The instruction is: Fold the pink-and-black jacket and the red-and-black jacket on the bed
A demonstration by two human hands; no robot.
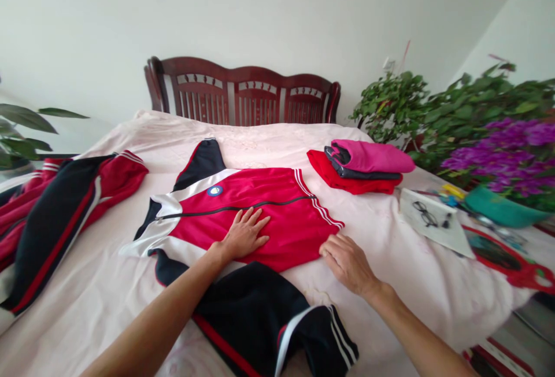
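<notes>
A red, white and dark navy zip-up track jacket lies front side up on the bed, its collar to the left and its striped hem to the right. Its zip is done up, and a round badge sits on the chest. My left hand rests flat on the red front just below the zip, fingers spread. At the near corner of the hem, my right hand has its fingers curled closed on the jacket's edge. One navy sleeve stretches toward me, partly behind my left forearm; the other sleeve points away.
Another red and navy track jacket lies crumpled at the left. Folded clothes are stacked at the back right. Beyond them are eyeglasses, a red-framed mirror and potted plants. A wooden headboard stands behind.
</notes>
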